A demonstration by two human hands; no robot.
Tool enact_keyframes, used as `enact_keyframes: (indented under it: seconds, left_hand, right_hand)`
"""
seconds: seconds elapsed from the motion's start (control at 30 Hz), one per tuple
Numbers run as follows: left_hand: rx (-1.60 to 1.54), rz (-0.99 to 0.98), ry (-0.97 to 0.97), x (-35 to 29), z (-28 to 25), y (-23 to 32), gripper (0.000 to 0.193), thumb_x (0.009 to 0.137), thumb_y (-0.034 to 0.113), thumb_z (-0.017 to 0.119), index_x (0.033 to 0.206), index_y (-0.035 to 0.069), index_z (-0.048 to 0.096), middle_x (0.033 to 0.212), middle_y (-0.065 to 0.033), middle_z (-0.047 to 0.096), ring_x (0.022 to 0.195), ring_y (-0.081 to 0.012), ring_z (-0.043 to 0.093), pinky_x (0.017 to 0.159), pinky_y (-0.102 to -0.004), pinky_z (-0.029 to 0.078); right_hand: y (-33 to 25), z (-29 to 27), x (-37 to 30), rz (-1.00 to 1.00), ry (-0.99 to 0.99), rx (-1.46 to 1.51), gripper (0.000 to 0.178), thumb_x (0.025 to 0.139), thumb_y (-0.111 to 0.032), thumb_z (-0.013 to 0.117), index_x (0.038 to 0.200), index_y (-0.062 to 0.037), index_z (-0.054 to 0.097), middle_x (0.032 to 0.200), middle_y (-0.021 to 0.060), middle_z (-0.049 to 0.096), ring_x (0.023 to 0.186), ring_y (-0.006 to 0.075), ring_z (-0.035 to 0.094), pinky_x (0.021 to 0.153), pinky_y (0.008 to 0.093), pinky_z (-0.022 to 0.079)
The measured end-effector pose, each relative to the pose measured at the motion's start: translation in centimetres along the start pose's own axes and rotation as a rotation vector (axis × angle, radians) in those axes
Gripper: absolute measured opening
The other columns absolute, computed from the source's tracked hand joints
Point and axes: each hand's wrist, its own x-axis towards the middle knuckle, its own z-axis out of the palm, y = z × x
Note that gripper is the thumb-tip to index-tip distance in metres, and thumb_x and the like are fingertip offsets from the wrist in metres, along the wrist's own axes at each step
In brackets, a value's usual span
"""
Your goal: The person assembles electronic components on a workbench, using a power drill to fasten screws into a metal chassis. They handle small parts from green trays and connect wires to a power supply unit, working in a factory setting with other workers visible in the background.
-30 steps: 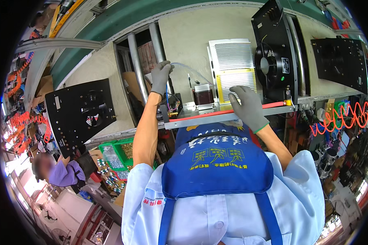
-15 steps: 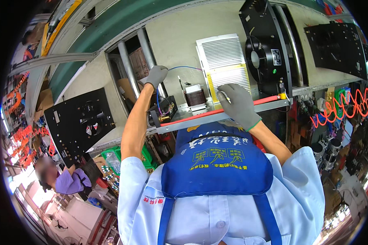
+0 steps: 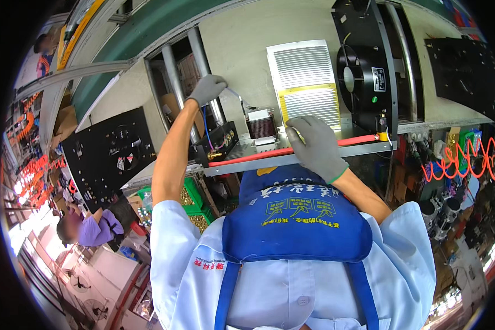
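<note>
My left hand [image 3: 208, 90], in a grey glove, is closed with its fingertips pinching a thin wire [image 3: 232, 91]. A blue stretch of wire hangs below that hand to a small black connector panel [image 3: 220, 137]. My right hand [image 3: 318, 148], also gloved, is bent over the front of the metal chassis [image 3: 253, 164], by the silver finned heatsink [image 3: 308, 107]. Its fingers are curled; what they hold, if anything, is hidden. Between the hands stands a dark transformer [image 3: 260, 127] with white ends. A red tube [image 3: 258, 158] runs along the chassis front, passing by my right hand.
A black panel with a round fan [image 3: 349, 80] stands at the chassis's right end. Further black panels [image 3: 110, 159] lie left and right on the line. Steel rollers [image 3: 173, 82] cross a gap behind my left hand. Green bins [image 3: 192, 198] sit below; a person in purple [image 3: 100, 230] is lower left.
The wire stretched toward the heatsink before; now a pale length runs from my left fingers toward the transformer. My right hand has shifted slightly down, staying at the chassis front.
</note>
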Motion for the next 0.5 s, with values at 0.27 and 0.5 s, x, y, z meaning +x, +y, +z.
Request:
enact_keyframes:
  seconds: [0.27,0.5]
  left_hand:
    - [-0.984,-0.485,-0.078,0.2,1.4,0.2,0.075,0.104,0.06,0.043,0.154,0.004,0.044,0.113,-0.0204,0.071,0.098,-0.0289,0.07,0.087,-0.0431,0.058]
    - [-0.291,-0.671,-0.384,-6.2,7.3,-6.6,0.074,0.095,0.063,0.058,0.121,-0.005,0.071,0.115,-0.0236,0.074,0.086,-0.0279,0.071,0.077,-0.0402,0.058]
  right_hand:
    - [-0.4,0.0,-0.1,0.023,0.107,-0.027,0.014,0.093,-0.01,0.068,0.105,-0.004,0.071,0.098,0.0139,0.072,0.09,0.0333,0.07,0.079,0.0425,0.055]
    - [0.1,0.8,-0.2,-0.009,0.221,-0.052,0.011,0.092,-0.011,0.068,0.1,-0.0044,0.072,0.092,0.0141,0.072,0.085,0.0345,0.069,0.075,0.0442,0.054]
